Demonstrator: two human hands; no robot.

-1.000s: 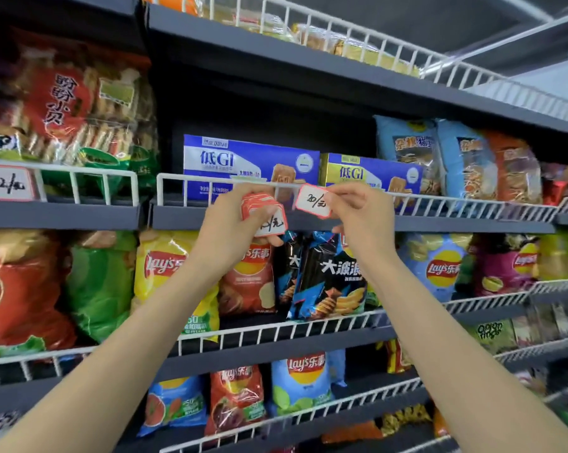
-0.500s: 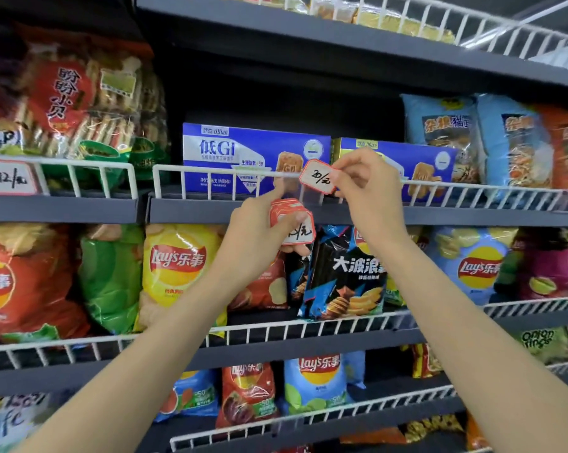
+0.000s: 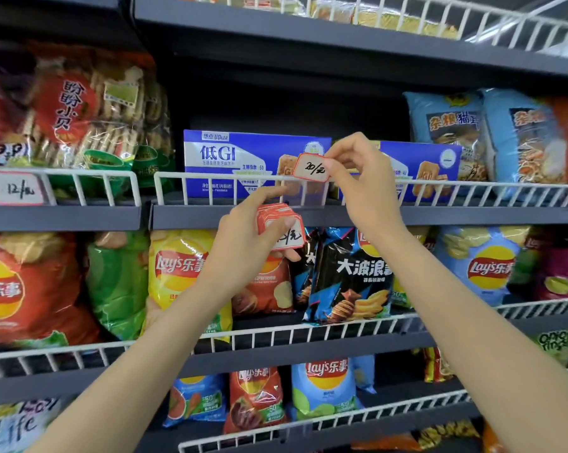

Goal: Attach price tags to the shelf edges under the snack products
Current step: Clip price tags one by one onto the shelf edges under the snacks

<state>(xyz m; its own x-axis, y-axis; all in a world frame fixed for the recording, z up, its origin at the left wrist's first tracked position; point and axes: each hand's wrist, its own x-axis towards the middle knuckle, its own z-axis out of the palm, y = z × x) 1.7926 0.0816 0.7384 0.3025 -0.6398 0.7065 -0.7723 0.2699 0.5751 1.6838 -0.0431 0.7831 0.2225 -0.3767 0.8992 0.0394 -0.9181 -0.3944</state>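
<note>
My right hand [image 3: 362, 178] pinches a red-bordered price tag [image 3: 311, 167] marked 20 by its right edge. The tag sits at the top wire of the white wire shelf rail [image 3: 210, 177], in front of the blue biscuit box [image 3: 243, 158]. Lower and to the left, my left hand [image 3: 243, 243] grips a stack of red-bordered price tags [image 3: 281, 225] in front of the grey shelf edge [image 3: 194, 215]. Another tag [image 3: 18, 189] marked 12 hangs on the left section's rail.
A second blue box [image 3: 420, 168] and light blue snack bags [image 3: 452, 132] stand to the right. Biscuit bags [image 3: 90, 106] fill the upper left. Chip bags [image 3: 178, 273] crowd the shelf below, with more chip bags [image 3: 325, 387] lower down.
My right hand has carried the 20 tag up from beside the stack to the wire rail in front of the blue box. My left hand stayed lower with the stack.
</note>
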